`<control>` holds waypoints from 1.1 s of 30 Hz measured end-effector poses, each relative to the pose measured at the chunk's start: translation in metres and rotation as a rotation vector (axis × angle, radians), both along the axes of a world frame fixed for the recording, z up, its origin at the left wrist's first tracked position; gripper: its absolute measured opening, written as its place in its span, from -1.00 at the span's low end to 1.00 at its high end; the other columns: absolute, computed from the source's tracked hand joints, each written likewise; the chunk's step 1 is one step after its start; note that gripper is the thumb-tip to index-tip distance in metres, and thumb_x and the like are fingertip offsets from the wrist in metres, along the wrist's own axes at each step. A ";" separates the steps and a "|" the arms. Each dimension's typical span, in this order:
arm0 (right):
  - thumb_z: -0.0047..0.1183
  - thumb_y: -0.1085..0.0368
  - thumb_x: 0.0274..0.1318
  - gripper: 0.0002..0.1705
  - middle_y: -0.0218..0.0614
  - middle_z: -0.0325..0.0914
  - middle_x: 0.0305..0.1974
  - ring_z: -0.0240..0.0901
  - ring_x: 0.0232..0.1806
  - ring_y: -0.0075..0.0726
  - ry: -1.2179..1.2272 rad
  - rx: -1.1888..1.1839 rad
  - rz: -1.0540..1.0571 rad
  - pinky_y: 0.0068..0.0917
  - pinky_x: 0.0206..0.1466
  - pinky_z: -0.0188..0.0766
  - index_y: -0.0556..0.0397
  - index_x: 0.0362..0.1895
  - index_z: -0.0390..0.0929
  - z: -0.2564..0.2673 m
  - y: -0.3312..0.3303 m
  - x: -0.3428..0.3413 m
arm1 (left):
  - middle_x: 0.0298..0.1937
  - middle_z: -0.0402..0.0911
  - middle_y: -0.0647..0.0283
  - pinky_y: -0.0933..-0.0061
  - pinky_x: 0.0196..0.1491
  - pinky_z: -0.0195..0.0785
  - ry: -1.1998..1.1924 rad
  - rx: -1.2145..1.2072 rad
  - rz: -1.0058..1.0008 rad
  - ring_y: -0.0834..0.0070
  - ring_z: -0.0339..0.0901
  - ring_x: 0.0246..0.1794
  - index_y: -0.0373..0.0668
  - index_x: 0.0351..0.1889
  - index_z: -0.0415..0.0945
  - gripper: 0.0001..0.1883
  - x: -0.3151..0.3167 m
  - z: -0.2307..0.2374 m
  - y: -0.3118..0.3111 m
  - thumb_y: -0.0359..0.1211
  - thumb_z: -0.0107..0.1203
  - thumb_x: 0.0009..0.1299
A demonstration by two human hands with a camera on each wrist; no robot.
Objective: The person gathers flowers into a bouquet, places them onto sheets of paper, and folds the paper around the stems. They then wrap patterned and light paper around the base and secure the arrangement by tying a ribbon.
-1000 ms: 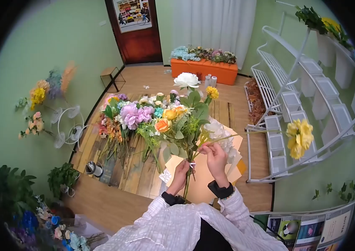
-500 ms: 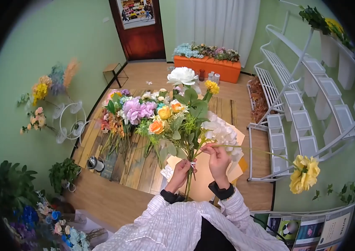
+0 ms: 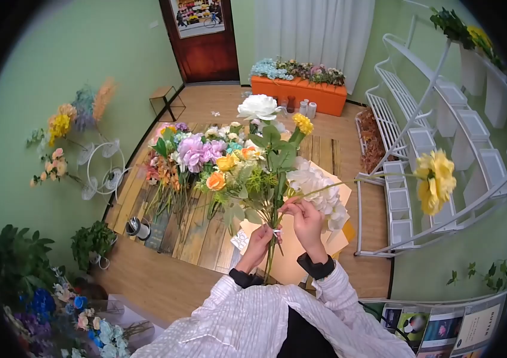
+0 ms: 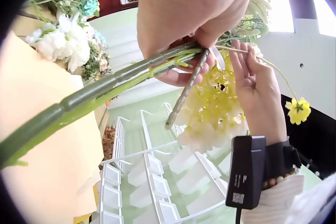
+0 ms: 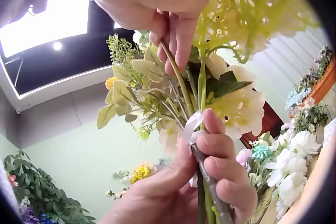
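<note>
My left hand (image 3: 257, 244) grips the gathered stems of a mixed flower bouquet (image 3: 274, 149) just at a white ribbon (image 5: 193, 128) wound round them. Orange roses (image 3: 216, 181), a big white bloom (image 3: 258, 107), a small yellow flower (image 3: 303, 123) and green leaves make up its top. Between thumb and fingers, my right hand (image 3: 306, 224) pinches a thin stem right above the ribbon. That stem bends out to the right and carries a large yellow flower (image 3: 435, 182) at its end. Below the left hand, cut stem ends (image 4: 79, 100) stick out. White hydrangea-like petals (image 3: 319, 191) hang behind the right hand.
On the wooden table (image 3: 202, 235) lie many loose flowers (image 3: 196, 152) at the left and peach paper sheets (image 3: 289, 256) under the hands. A metal container (image 3: 138, 228) stands by the table's left edge. White shelving (image 3: 420, 155) rises at the right, near the yellow flower.
The yellow flower swung down and has come back up on its stem. My right hand has shifted slightly left, closer to the ribbon; the left hand keeps its grip.
</note>
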State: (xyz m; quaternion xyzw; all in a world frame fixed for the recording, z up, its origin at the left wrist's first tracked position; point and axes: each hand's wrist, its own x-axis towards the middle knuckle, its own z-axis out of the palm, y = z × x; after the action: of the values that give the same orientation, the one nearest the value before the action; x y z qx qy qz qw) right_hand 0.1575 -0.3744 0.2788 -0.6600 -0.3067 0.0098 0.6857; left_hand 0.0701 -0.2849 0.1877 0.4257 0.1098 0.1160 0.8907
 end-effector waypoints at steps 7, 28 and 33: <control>-0.16 0.49 -0.06 -0.90 -0.32 0.50 -0.55 0.44 -0.55 -0.55 0.155 0.005 -0.005 -0.68 -0.56 0.32 0.18 -0.46 0.42 -0.015 0.004 -0.014 | -0.28 0.43 0.24 0.52 -0.12 0.25 0.045 0.158 0.000 0.55 0.40 -0.28 -0.31 -0.27 0.29 -0.76 0.001 -0.004 -0.003 -0.29 -0.23 0.34; 0.00 0.47 -0.15 -0.93 -0.29 0.42 -0.60 0.39 -0.63 -0.48 -0.194 -0.226 -0.194 -0.65 -0.56 0.30 0.20 -0.47 0.44 -0.003 -0.007 -0.021 | -0.16 0.42 0.27 0.55 -0.08 0.21 0.161 0.297 0.109 0.52 0.37 -0.20 -0.29 -0.02 0.17 -0.66 0.007 -0.027 0.003 -0.51 -0.11 0.22; -0.01 0.48 -0.12 -0.93 -0.34 0.41 -0.62 0.35 -0.66 -0.60 -0.159 -0.116 -0.269 -0.70 -0.65 0.27 0.23 -0.45 0.44 0.021 -0.014 -0.012 | -0.16 0.43 0.21 0.49 -0.04 0.22 0.111 0.273 0.097 0.49 0.38 -0.14 -0.31 -0.10 0.25 -0.73 0.004 -0.006 -0.003 -0.56 -0.15 0.21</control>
State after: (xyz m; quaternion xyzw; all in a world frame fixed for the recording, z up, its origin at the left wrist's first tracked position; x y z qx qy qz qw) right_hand 0.1453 -0.3887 0.3000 -0.7324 -0.2679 -0.1166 0.6150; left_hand 0.0744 -0.2879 0.1819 0.5427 0.1623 0.1490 0.8105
